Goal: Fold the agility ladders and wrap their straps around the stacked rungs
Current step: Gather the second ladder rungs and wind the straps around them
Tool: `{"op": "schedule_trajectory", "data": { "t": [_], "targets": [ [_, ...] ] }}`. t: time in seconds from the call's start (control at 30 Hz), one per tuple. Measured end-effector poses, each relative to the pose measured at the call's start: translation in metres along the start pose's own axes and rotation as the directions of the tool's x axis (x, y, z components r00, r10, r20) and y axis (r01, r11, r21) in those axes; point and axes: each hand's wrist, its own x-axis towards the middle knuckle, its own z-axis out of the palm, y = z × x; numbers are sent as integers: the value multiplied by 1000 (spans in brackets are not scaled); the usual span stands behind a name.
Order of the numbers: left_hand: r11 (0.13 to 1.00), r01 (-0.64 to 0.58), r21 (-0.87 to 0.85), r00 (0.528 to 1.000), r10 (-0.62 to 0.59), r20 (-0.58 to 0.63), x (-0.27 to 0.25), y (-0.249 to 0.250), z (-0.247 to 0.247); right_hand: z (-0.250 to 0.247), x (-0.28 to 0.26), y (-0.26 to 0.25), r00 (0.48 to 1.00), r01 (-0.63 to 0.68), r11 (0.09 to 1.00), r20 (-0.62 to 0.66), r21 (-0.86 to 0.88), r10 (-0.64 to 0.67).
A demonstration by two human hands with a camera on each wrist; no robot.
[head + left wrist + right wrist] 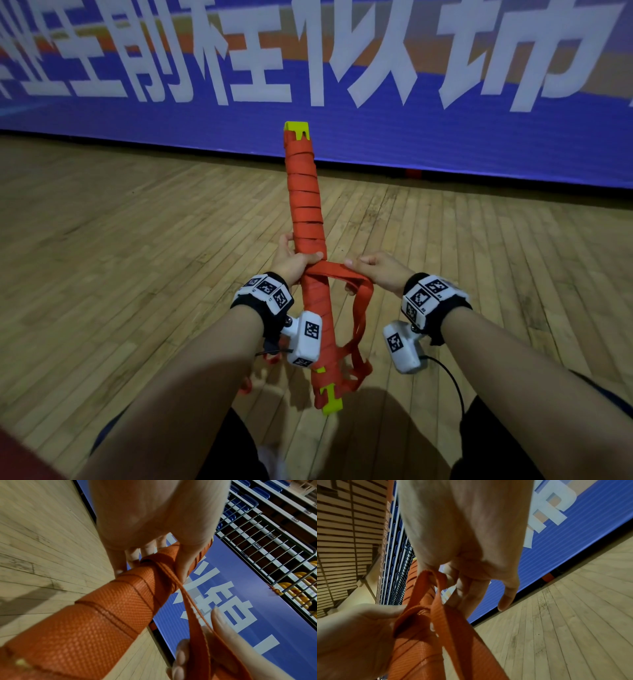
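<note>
Where the left hand (pixel 294 262) grips it, the bundle of stacked rungs (pixel 306 219) is held off the wooden floor (pixel 137 240), slanting away from the person with its far end raised toward a blue banner (pixel 445 137). Fingers and thumb of that hand are curled round the bundle near its middle, the thumb pressed across the top face. The bundle is long and narrow, wound almost end to end in overlapping turns of orange-red woven strap (pixel 337 272) — only the yellow-green plastic rung ends (pixel 297 129) show, one beyond the left hand and one nearer the person, below the wrists. In the left wrist view the webbing shows a coarse diamond weave with stitched ridges along each edge.

From the left thumb, a free length of strap runs flat across to the right hand (pixel 375 272), just beside the bundle. That hand pinches the strap between thumb and curled fingers — the remainder hangs in a loose loop below it. Further slack strap loops dangle near the bundle's near end.
</note>
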Motion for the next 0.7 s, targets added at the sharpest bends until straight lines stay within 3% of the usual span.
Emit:
{"op": "schedule_trajectory", "data": {
  "t": [0.27, 0.57, 0.7],
  "targets": [
    [1000, -18, -16, 999, 17, -40, 6, -5, -7, -1, 6, 3, 999, -37, 999, 30, 28, 37],
    [999, -46, -21, 998, 45, -36, 7, -8, -16, 3, 18, 10, 996, -47, 976, -90, -211, 28],
    [998, -46, -30, 999, 46, -22, 5, -8, -15, 2, 21, 11, 998, -66, 964, 1, -257, 68]
  ]
}}
